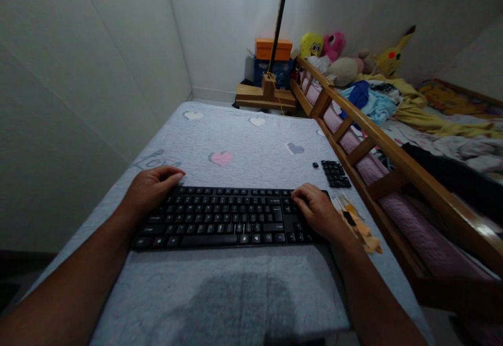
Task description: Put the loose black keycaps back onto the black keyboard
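Note:
A black keyboard (228, 218) lies flat on the pale blue quilted cover. My left hand (153, 186) is at its upper left corner, thumb and fingers drawn together; anything between the fingertips is too small to make out. My right hand (316, 207) rests over the keyboard's right end, fingers curled with the tips near the top key row, hiding much of the number pad area. Whatever those fingertips grip cannot be seen. Beyond that hand several loose black keycaps (335, 173) sit grouped in rows, and a single keycap (315, 165) lies just left of them.
Crumpled yellow-orange material (361, 225) lies right of the keyboard. A wooden bed rail (369, 142) runs along the right side, with clothes and plush toys beyond it. At the far end a dark pole (280, 19) rises from a wooden base, near an orange box (273, 49).

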`<act>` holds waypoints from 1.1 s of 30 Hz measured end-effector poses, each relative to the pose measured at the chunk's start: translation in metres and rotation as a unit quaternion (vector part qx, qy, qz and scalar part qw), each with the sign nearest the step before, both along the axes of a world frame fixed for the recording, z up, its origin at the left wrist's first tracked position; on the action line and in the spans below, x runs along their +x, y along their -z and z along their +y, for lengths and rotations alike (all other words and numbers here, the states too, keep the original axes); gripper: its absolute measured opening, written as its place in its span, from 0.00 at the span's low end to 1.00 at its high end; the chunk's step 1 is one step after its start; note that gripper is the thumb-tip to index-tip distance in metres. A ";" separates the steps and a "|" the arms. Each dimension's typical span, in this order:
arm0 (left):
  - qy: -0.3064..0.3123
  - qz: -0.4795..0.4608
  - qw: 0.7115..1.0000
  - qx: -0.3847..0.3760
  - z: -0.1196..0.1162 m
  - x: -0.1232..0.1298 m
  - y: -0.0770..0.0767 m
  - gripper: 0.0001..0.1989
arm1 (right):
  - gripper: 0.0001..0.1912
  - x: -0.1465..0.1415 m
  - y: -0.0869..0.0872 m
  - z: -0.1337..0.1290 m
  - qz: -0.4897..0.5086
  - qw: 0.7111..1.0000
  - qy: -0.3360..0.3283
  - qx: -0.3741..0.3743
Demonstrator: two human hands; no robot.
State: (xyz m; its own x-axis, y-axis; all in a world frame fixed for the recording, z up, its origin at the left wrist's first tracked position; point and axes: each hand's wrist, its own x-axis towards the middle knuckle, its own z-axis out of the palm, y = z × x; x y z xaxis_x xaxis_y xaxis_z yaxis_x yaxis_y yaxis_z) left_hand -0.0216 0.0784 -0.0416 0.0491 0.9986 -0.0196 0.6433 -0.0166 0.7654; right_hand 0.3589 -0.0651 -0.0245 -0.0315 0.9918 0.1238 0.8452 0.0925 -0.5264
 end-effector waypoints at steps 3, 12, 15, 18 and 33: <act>-0.002 0.002 1.000 0.000 -0.001 0.001 -0.002 0.23 | 0.06 -0.001 0.002 0.001 -0.008 1.000 0.004 0.009; 0.006 -0.005 1.000 0.002 0.000 -0.002 0.002 0.22 | 0.07 -0.003 0.006 0.002 -0.045 0.998 0.014 0.030; 0.007 0.000 1.000 0.004 0.001 -0.003 0.003 0.22 | 0.07 -0.003 0.006 0.000 -0.039 0.998 0.014 0.038; 0.006 0.003 1.000 0.003 0.001 -0.003 0.003 0.22 | 0.05 -0.001 0.002 -0.003 -0.015 1.000 0.010 0.026; 0.001 0.007 1.000 0.000 -0.001 0.000 -0.002 0.23 | 0.09 0.003 0.004 -0.004 0.032 0.999 -0.004 0.036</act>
